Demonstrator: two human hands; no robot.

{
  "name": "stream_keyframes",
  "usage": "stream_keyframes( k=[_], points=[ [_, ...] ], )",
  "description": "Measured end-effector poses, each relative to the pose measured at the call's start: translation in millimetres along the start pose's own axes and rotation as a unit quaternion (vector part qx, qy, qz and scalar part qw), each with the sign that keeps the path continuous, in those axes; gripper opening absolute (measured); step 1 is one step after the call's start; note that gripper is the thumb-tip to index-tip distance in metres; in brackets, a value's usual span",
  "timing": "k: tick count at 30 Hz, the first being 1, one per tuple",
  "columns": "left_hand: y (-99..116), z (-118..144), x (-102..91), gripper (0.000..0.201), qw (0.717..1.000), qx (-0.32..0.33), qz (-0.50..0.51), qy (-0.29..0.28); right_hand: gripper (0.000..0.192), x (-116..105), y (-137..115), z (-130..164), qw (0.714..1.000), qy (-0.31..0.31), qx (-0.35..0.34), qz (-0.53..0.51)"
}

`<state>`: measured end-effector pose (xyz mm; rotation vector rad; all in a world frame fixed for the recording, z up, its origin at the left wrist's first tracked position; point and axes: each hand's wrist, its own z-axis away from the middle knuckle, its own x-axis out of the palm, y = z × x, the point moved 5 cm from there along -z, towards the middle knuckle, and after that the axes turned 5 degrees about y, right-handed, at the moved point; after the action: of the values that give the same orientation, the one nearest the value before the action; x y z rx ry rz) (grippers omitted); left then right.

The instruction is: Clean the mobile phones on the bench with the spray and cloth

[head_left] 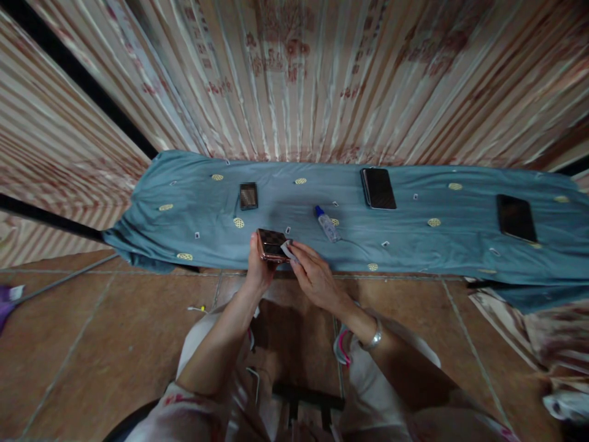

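My left hand [258,264] holds a small folded phone with a dark checkered back and rose-gold rim [272,244] above the near edge of a blue cloth [405,245]. My right hand [313,275] presses a small pale wipe [288,250] against the phone's right side. A silver bracelet sits on my right wrist. A small clear bottle with a blue cap [326,223] lies on the cloth just beyond my right hand.
On the blue cloth lie another small dark phone [248,196] at the left, a larger dark phone [378,188] at the middle right and a black phone [516,217] far right. Striped curtains hang behind. The floor is brown tile.
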<state>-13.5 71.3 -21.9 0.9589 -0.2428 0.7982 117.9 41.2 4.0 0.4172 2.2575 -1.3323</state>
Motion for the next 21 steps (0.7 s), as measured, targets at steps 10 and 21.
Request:
stream_keyframes(
  k=[10,21],
  points=[
    [-4,-12,-6.5,0.039,0.999,0.027,0.022,-0.022,0.047,-2,-16,6,0.999,-0.004,-0.034,0.040],
    [-6,-4,6.4,0.034,0.997,-0.033,0.025,-0.062,0.031,-17,9,-7,0.999,0.048,0.021,-0.016]
  ],
)
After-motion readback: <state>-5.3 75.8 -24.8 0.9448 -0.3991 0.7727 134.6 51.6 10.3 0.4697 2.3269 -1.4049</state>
